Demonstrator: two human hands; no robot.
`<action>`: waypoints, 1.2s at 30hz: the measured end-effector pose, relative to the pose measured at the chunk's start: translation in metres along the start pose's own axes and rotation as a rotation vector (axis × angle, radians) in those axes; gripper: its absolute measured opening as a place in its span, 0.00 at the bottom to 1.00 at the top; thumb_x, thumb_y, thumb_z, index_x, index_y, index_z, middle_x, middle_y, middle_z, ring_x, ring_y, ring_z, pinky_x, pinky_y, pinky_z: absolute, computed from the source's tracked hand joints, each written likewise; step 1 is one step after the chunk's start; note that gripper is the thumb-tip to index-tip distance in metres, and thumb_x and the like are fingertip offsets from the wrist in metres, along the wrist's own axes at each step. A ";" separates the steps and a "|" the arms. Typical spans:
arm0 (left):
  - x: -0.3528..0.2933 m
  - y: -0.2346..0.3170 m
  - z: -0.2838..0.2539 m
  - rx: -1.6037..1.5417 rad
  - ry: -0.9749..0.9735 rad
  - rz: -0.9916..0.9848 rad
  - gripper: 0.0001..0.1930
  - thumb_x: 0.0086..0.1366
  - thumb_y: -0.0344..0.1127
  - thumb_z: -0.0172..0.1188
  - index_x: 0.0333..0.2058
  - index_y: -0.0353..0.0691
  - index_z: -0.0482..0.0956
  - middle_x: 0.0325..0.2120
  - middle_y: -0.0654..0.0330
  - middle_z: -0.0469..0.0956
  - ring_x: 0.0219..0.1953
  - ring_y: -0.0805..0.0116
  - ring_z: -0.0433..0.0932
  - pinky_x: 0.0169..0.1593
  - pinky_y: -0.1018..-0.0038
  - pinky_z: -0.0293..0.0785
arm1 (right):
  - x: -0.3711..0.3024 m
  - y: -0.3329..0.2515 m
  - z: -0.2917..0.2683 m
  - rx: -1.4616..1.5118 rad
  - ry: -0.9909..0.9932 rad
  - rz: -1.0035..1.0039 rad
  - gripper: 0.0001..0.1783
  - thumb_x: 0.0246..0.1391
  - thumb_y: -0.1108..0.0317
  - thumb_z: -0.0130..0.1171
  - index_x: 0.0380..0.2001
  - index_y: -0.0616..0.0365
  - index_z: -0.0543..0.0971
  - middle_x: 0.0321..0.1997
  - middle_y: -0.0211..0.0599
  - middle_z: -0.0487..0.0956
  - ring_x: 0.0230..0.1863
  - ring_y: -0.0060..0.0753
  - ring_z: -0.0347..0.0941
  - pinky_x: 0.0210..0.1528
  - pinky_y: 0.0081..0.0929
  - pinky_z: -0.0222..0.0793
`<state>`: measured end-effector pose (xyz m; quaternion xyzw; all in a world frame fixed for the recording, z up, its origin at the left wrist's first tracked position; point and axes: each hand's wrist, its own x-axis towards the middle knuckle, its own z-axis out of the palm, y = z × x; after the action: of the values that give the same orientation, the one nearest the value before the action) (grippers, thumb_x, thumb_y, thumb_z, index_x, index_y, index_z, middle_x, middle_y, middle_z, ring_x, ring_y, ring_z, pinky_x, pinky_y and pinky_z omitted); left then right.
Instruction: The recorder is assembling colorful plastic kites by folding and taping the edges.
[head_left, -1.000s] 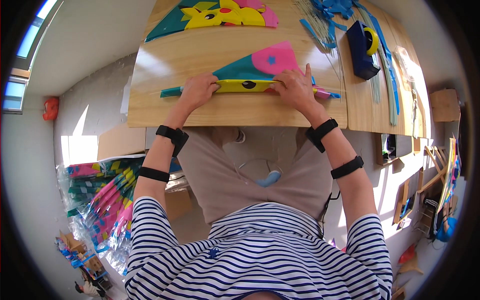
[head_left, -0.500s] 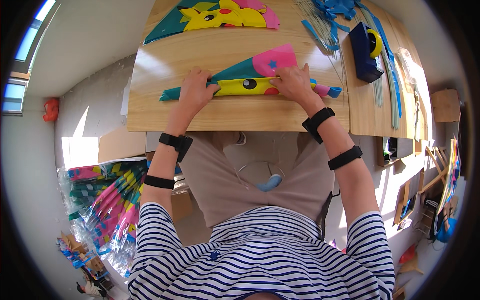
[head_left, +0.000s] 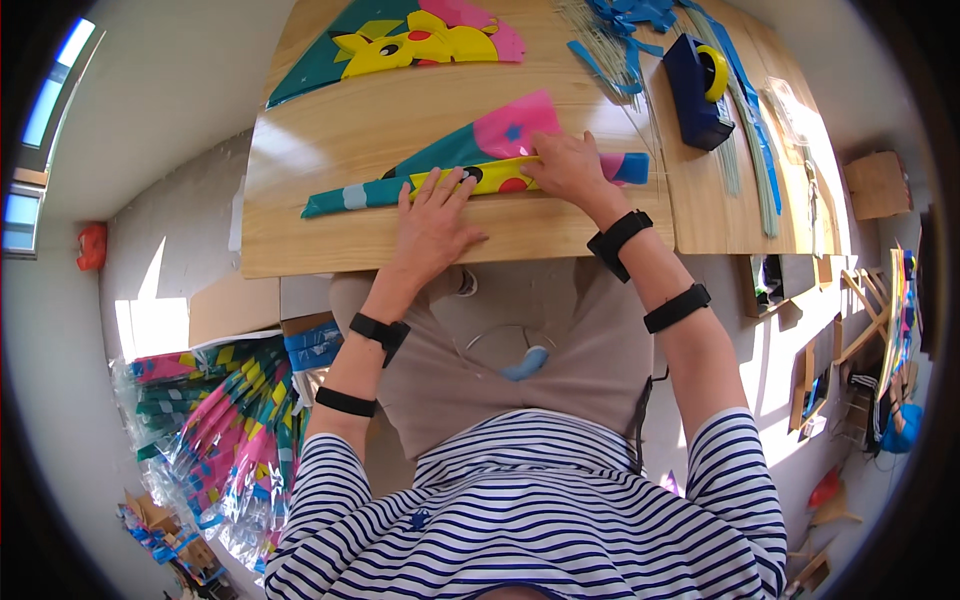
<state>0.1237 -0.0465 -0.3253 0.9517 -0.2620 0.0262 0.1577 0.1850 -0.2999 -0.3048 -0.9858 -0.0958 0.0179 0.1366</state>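
Observation:
A thin teal, pink and yellow printed sheet (head_left: pixel 445 152) lies on the table, its near side folded into a long narrow strip. The far part still fans out flat, with a blue star on its pink corner. My left hand (head_left: pixel 437 228) rests on the strip, fingers outstretched over the yellow part and covering some of the printed eye. My right hand (head_left: pixel 578 178) grips the strip farther right, thumb and fingers pressed together on it. The strip's teal end shows beyond my left hand, and a blue end shows beyond my right.
Another printed sheet (head_left: pixel 400 48) lies flat at the table's far left. At the far right are a dark blue tape dispenser (head_left: pixel 690 95) with yellow tape, thin pale rods (head_left: pixel 612 55) and blue ribbons (head_left: pixel 640 12). Plastic-wrapped colourful bundles (head_left: pixel 225 420) are down on the left.
My left hand has let go of its pinch near the strip's left part and moved right, now flat on it. My right hand keeps hold. The whole view has shifted slightly.

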 end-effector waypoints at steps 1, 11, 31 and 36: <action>-0.004 0.000 -0.003 -0.019 -0.016 0.002 0.41 0.59 0.54 0.70 0.69 0.48 0.68 0.71 0.59 0.64 0.74 0.52 0.57 0.73 0.40 0.46 | -0.008 0.005 -0.005 0.025 -0.012 -0.005 0.13 0.54 0.54 0.63 0.35 0.49 0.84 0.40 0.41 0.86 0.46 0.50 0.81 0.53 0.63 0.66; -0.052 0.013 -0.007 -0.109 -0.016 0.004 0.42 0.59 0.55 0.69 0.69 0.50 0.67 0.70 0.60 0.65 0.75 0.51 0.56 0.74 0.39 0.41 | -0.072 0.061 -0.022 0.318 -0.168 0.012 0.09 0.48 0.65 0.65 0.31 0.59 0.84 0.33 0.48 0.84 0.39 0.55 0.80 0.41 0.47 0.74; -0.053 0.019 0.003 -0.059 0.012 -0.047 0.42 0.62 0.53 0.67 0.72 0.51 0.62 0.73 0.61 0.61 0.76 0.54 0.54 0.75 0.40 0.40 | -0.120 -0.042 0.019 -0.036 0.188 -0.252 0.48 0.52 0.50 0.70 0.72 0.55 0.63 0.78 0.44 0.59 0.80 0.51 0.49 0.77 0.66 0.39; -0.058 -0.007 -0.019 0.006 0.147 -0.123 0.34 0.65 0.42 0.64 0.69 0.48 0.66 0.70 0.61 0.65 0.75 0.56 0.56 0.75 0.42 0.42 | -0.128 -0.042 0.056 -0.054 0.132 -0.200 0.58 0.50 0.42 0.69 0.77 0.54 0.54 0.83 0.45 0.47 0.83 0.50 0.38 0.77 0.69 0.32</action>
<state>0.0776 -0.0064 -0.3173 0.9619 -0.1908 0.0871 0.1752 0.0488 -0.2706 -0.3459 -0.9737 -0.1848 -0.0632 0.1171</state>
